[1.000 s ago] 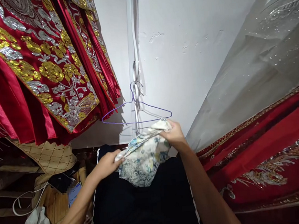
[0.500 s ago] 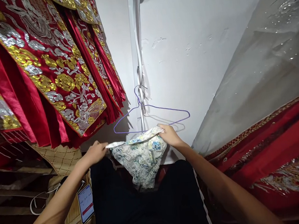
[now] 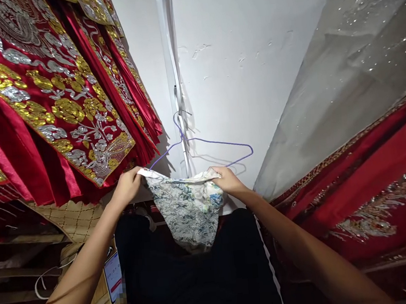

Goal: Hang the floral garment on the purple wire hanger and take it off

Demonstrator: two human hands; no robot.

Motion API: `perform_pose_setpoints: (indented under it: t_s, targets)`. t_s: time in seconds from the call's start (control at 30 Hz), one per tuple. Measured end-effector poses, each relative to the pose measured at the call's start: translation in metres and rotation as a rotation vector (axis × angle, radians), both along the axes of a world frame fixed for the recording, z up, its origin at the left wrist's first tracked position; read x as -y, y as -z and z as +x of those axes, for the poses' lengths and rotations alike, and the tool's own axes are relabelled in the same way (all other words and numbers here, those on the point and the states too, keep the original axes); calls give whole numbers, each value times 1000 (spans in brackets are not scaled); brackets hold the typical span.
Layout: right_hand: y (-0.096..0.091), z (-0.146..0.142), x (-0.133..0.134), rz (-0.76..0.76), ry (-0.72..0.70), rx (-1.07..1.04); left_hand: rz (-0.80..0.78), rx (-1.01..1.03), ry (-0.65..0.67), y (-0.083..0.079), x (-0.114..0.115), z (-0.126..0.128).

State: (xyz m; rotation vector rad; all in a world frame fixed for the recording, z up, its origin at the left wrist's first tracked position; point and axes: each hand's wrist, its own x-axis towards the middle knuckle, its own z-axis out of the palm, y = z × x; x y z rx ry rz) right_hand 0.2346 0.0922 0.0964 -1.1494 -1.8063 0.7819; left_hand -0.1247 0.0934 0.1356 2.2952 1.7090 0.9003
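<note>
A white floral-print garment [image 3: 190,211] with blue and green patterning hangs stretched between my two hands, its lower part narrowing over my lap. My left hand [image 3: 128,185] pinches its upper left corner. At the upper right corner, my right hand [image 3: 227,180] grips the edge between thumb and fingers. Just behind the cloth hangs a purple wire hanger [image 3: 219,142], its lower bar mostly covered by the garment. The hanger's hook is on a white strap [image 3: 174,70] running down the wall. Whether the cloth touches the hanger I cannot tell.
Red costumes with gold and silver sequins [image 3: 69,108] hang close on the left. To the right are a sheer grey covering [image 3: 311,92] and red embroidered fabric [image 3: 384,175]. A phone [image 3: 113,276] lies on a wooden surface at lower left, near a white cable [image 3: 41,282].
My left hand has risen, bringing the garment's left corner up and making its top edge nearly level. The cloth now covers much of the hanger's lower bar. The view has shifted slightly right.
</note>
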Motion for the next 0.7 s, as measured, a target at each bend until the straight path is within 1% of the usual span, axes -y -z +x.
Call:
perform_pose_setpoints:
  t_s: [0.07,0.1,0.2,0.27,0.3,0.33,0.37,0.43,0.47,0.5,0.53,0.57,0.63,0.67,0.7]
  targets:
    - [-1,-5,2,-13,-47,-12,160,115,18,-10,2,15]
    - [-2,-7,5,-18,-74,-19,202,147,54,-15,1,23]
    - [-9,-11,18,-38,-153,-18,247,165,166,-23,-5,42]
    - [-15,-8,29,-52,-151,8,238,143,212,-23,-10,49]
    - [-18,-3,34,-49,-112,8,236,131,225,-23,-13,49]
    - [-22,3,37,-31,-41,-9,237,118,232,-23,-15,48]
    - [-26,11,38,2,62,-40,244,103,232,-23,-16,46]
    - [-37,32,36,106,312,-87,265,66,216,-27,-16,40]
    - [-44,44,34,153,411,-76,273,46,206,-29,-15,38]
    - [-52,57,31,177,459,-41,276,28,197,-32,-14,35]
    - [-60,69,28,171,446,6,276,14,188,-35,-13,34]
    - [-69,80,25,139,377,49,278,7,178,-37,-12,32]
    - [-85,96,22,29,156,85,293,25,138,-38,-11,30]
    - [-92,99,22,-26,58,72,294,50,103,-37,-11,28]
    - [-99,99,21,-68,-12,43,283,74,66,-35,-12,26]
